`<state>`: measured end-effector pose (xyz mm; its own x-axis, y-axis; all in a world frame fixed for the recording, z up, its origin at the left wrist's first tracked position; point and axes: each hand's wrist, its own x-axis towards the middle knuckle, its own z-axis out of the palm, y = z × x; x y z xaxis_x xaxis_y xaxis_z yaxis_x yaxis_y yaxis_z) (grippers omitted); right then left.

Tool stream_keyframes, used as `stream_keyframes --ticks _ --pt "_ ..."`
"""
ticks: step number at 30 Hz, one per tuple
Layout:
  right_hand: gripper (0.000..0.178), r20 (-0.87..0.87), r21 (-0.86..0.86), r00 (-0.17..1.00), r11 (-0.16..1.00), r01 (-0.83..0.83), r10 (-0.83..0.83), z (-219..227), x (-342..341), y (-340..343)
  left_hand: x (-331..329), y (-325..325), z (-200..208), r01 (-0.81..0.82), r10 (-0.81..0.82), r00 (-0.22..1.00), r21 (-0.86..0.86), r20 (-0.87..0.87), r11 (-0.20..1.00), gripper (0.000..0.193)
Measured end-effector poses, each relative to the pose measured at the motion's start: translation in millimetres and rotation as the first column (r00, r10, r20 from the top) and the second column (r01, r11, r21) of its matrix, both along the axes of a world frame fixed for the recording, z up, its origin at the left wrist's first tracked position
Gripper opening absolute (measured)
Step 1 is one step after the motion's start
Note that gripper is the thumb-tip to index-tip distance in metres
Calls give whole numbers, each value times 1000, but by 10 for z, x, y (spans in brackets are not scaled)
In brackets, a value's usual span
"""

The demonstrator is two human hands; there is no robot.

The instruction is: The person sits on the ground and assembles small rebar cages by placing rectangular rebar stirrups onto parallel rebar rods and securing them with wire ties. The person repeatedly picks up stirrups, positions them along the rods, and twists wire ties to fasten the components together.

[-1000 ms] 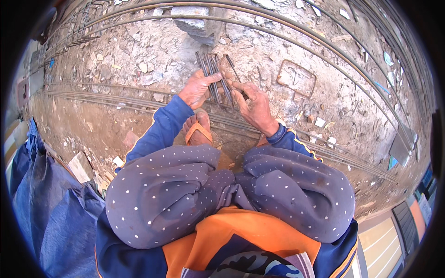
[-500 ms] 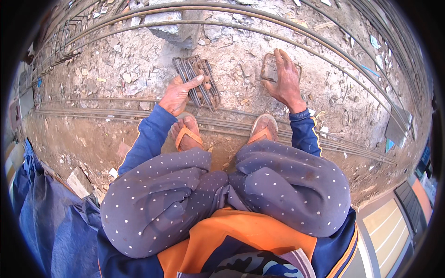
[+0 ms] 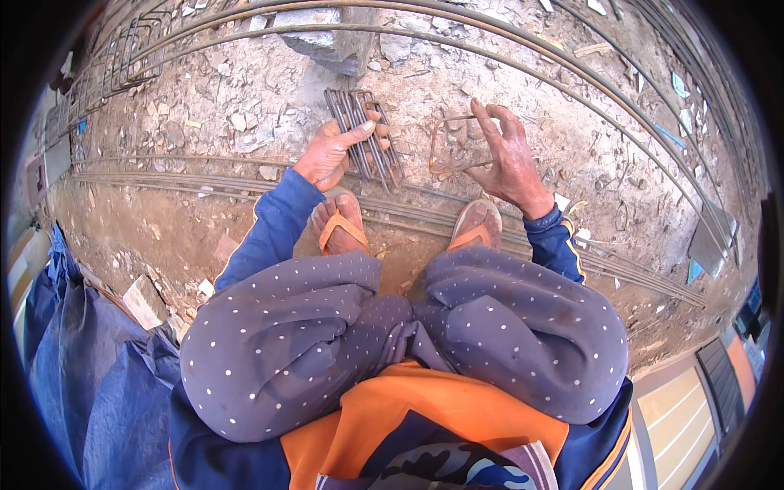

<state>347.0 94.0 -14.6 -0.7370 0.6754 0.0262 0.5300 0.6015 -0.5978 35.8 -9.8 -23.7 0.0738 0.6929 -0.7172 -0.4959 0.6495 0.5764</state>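
Note:
My left hand [image 3: 328, 157] is closed round a bundle of rebar stirrups [image 3: 356, 135], its thumb lying across the bent bars and fingers showing between them. To the right, a single square rebar stirrup [image 3: 434, 145] is in my right hand [image 3: 516, 170], gripped along its right side between thumb and fingers. A gap separates this stirrup from the bundle. Both hands are in front of my sandalled feet, low over the dirt ground.
Long rebar rods [image 3: 457, 28] curve across the far side, with thinner rods [image 3: 220, 190] running by my feet. A concrete block [image 3: 331, 45] lies beyond the bundle. More bent stirrups [image 3: 135, 53] stand far left. Blue tarpaulin [image 3: 114, 392] hangs near left; rubble litters the ground.
My right hand has closed on the single stirrup and brought it left, nearer the bundle. My left hand keeps its hold on the bundle; the view has shifted slightly.

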Motion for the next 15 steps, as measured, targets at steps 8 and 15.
stream_keyframes --ticks 8,15 --pt "93 -128 346 959 917 -197 254 -563 -653 -101 9 60 34 57 -55 998 -26 43 998 35" --pt "97 -98 -69 984 988 140 -146 -326 -787 -381 -45 -48 -22 31 -33 997 31 72 999 35"
